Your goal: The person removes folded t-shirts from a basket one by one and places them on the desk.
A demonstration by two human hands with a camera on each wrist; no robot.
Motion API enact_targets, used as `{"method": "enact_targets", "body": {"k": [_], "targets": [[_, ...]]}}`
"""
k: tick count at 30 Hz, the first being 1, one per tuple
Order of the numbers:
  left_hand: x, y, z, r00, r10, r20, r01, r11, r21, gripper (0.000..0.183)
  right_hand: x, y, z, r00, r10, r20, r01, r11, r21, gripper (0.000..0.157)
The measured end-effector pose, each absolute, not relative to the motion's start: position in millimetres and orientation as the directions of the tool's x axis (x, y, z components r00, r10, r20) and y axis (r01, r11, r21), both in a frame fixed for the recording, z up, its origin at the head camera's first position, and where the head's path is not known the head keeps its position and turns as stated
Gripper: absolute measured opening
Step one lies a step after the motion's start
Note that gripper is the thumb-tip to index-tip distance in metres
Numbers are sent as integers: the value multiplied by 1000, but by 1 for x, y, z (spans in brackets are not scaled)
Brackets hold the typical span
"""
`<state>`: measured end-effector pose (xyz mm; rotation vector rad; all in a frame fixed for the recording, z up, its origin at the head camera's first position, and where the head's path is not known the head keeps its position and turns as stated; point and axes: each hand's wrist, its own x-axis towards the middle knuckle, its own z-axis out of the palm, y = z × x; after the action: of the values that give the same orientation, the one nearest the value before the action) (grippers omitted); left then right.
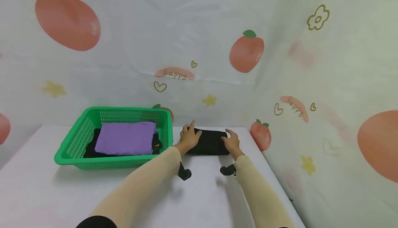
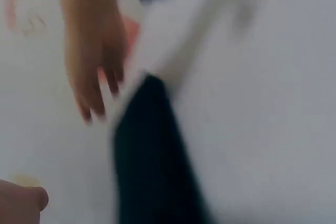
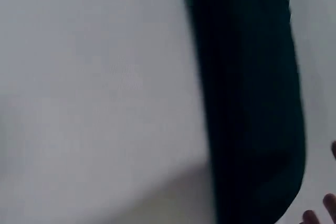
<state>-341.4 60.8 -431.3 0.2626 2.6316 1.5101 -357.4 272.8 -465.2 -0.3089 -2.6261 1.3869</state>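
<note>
A black folded cloth lies near the far edge of the white table. My left hand is over its left end, fingers spread and mostly straight. At the right end is my right hand, its fingers loosely bent and apart. In the left wrist view a digit of the left hand shows at the lower left, away from the dark cloth, and the right hand hangs with its fingers down. The right wrist view shows fingertips beside the cloth, with a gap between.
Left of the cloth stands a green plastic basket. A purple folded cloth lies in it on top of black fabric. A patterned curtain hangs behind the table and along its right side.
</note>
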Motion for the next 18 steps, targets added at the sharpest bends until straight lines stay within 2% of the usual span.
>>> {"method": "enact_targets", "body": {"k": [2,5,8,10,12,14,18], "targets": [[-331,56,-414,-957,279,82,197,410,891,62,-356,255,-458,-957,243,157,-4,532,-847,48],[-313,34,-391,-904,350,247,359,305,882,54,-350,218,-449,-929,187,319,-222,410,-885,40],[-298,2,-376,-840,325,433,519,253,817,38,-336,175,-437,-882,116,457,-423,235,-875,34],[-293,-25,-375,-787,293,543,609,229,759,29,-325,148,-431,-854,48,519,-512,110,-852,33],[-291,-55,-378,-752,245,612,658,228,718,26,-314,122,-427,-840,-38,541,-542,42,-839,35],[-291,-85,-385,-744,197,639,668,252,700,25,-307,101,-425,-841,-138,524,-531,24,-847,38],[-296,-142,-401,-783,64,619,581,430,691,28,-302,72,-427,-873,-306,380,-440,160,-883,48]]}}
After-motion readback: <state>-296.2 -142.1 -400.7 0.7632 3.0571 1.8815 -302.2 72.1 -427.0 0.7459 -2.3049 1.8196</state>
